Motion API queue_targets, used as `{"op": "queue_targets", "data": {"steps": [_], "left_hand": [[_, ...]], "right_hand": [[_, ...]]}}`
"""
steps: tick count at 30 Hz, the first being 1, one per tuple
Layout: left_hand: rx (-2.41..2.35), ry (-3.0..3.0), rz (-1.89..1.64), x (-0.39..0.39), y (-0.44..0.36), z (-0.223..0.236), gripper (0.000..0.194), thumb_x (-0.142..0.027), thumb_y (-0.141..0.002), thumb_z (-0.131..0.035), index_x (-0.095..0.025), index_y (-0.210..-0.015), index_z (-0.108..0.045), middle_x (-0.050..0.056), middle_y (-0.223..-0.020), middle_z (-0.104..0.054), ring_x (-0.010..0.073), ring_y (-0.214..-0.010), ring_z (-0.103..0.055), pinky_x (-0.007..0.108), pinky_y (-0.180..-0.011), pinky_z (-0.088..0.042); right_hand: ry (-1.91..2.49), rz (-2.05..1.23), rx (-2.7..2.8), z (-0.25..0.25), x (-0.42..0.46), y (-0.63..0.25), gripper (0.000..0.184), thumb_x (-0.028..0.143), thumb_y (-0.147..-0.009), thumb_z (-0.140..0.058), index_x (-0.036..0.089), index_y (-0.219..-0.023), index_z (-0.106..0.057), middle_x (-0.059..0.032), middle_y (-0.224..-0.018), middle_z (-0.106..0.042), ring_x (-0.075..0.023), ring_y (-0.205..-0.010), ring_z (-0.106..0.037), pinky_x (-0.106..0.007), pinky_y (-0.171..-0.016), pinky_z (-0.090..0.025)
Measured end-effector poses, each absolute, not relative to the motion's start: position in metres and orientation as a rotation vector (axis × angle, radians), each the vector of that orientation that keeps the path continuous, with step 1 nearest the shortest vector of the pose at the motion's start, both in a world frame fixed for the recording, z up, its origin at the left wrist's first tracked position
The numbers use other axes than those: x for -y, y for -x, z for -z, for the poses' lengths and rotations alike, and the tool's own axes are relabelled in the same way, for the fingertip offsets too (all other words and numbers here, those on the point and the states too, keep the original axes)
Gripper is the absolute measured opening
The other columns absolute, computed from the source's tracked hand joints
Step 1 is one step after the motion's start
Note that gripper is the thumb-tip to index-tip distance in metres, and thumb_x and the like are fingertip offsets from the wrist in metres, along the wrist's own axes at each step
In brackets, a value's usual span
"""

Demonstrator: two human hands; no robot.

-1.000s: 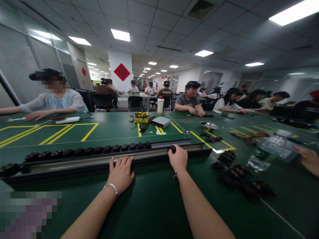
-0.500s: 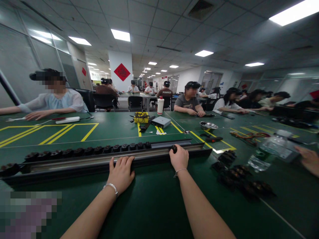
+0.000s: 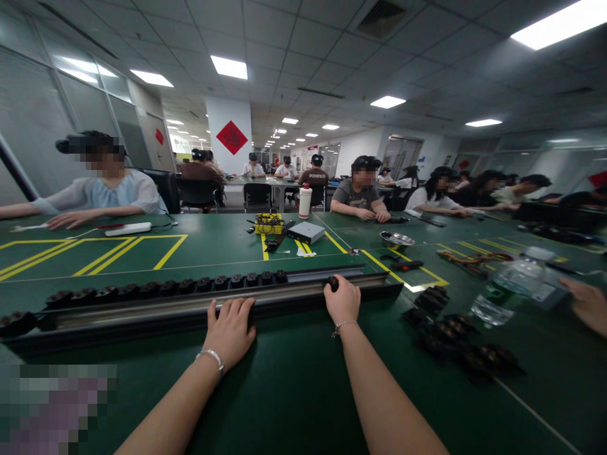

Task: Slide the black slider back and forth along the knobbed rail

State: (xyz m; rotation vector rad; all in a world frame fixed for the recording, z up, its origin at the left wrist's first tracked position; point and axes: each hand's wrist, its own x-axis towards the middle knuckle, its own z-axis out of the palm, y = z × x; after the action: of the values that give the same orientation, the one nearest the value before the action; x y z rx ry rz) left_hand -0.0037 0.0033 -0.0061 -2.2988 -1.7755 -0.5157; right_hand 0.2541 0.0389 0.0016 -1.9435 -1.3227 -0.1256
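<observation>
Both hands at a long black rail (image 3: 289, 303), right hand grasping a small black knob-like piece.
Rail lies crosswise on the green table (image 3: 284, 392), under the fingertips of both hands. Left hand (image 3: 231, 332) palm down, fingers draped over near edge, thumb spread; cannot tell if it grips or just rests. Right hand (image 3: 344, 300) has fingers closed around the knob-like piece (image 3: 334, 284), at the rail, toward its right end. Row of black blocks (image 3: 203, 282) along rail's far side, beyond and left of the left hand. Loose black parts (image 3: 455, 335), blurred, right of the right hand; water bottle (image 3: 509, 291) farther right, near a co-worker's hand (image 3: 588, 303). Metal bowl (image 3: 397, 239) beyond the right hand, off to its right.
</observation>
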Motion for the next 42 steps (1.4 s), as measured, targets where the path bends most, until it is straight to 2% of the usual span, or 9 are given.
{"op": "queue_targets", "data": {"steps": [24,42], "left_hand": [[1.761,2.290,0.518,-0.0034,0.0037,0.0082,0.048,-0.029,-0.072,-0.046,-0.024,-0.120,-0.046,0.006,-0.117,-0.055,0.0242,-0.113,-0.043,0.053,-0.105,-0.004],[1.779,2.296,0.514,-0.0025,0.0024,0.0067,0.048,-0.029,-0.072,-0.045,-0.024,-0.120,-0.046,0.006,-0.118,-0.055,0.0241,-0.114,-0.043,0.052,-0.105,-0.003]], "right_hand": [[2.003,0.047,1.230,-0.0055,-0.0357,-0.2567,0.035,0.027,-0.077,-0.045,0.019,-0.109,-0.056,-0.0080,-0.109,-0.059,-0.0214,-0.109,-0.048,-0.048,-0.104,-0.014],[1.994,0.049,1.188,-0.0040,-0.0362,-0.2605,0.035,0.027,-0.076,-0.045,0.020,-0.109,-0.055,-0.0087,-0.114,-0.056,-0.0221,-0.111,-0.044,-0.048,-0.100,-0.019]]}}
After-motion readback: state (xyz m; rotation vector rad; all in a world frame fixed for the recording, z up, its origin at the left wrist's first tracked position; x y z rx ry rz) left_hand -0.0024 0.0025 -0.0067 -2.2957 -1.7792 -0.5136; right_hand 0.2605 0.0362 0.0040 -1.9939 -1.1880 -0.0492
